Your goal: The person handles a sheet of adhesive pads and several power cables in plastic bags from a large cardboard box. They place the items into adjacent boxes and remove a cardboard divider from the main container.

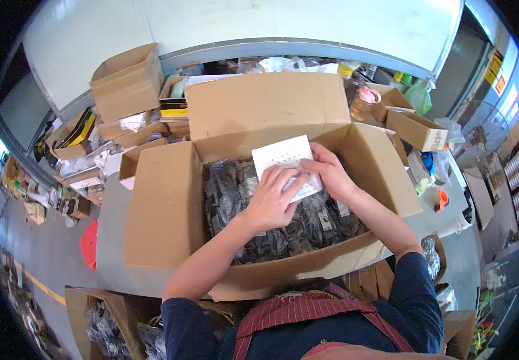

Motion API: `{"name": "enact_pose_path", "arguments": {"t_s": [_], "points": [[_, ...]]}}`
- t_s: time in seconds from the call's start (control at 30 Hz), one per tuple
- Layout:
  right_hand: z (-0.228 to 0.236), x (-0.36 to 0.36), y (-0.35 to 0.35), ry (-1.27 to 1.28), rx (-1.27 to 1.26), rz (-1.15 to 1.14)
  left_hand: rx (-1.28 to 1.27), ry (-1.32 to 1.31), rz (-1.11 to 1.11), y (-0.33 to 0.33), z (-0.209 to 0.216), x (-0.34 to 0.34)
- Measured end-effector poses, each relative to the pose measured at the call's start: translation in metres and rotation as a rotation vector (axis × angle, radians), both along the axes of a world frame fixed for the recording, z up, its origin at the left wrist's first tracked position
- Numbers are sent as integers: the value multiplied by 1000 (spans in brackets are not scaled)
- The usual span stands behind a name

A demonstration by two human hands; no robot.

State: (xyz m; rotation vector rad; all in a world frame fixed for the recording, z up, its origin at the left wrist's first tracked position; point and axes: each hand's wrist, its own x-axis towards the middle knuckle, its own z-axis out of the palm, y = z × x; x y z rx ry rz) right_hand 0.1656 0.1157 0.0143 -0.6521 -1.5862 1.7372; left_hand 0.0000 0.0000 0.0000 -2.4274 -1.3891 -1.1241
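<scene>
A white card with rows of small dark marks is held tilted above a large open cardboard box. My right hand grips its right edge, thumb on the front face. Across the lower half of the card lie the bent fingers of my left hand, closed against it. Something clear and shiny, like thin plastic, shows between the two hands; its shape is hard to make out. Below them, dark items in clear plastic bags fill the box, partly hidden by my hands and forearms.
The box stands on a grey table, flaps folded outward. Behind it are smaller cartons and a pink-lidded bottle. An orange tool handle lies at the right. Another carton of bagged items sits low at the left.
</scene>
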Motion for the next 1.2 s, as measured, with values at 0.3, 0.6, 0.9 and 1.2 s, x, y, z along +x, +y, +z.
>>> {"name": "enact_pose_path", "arguments": {"t_s": [0.3, 0.6, 0.9, 1.2], "points": [[-7, 6, 17, -252, 751, 1, -18, -273, 247, 9, 9, -28], [-2, 5, 7, -187, 481, 189, -761, -1153, -29, 20, 6, -23], [-4, 10, 14, -110, 311, 100, -640, -1267, 71, 20, 8, -28], [-4, 8, 14, -159, 291, 213, -662, -1129, -36, 19, 6, -34]]}}
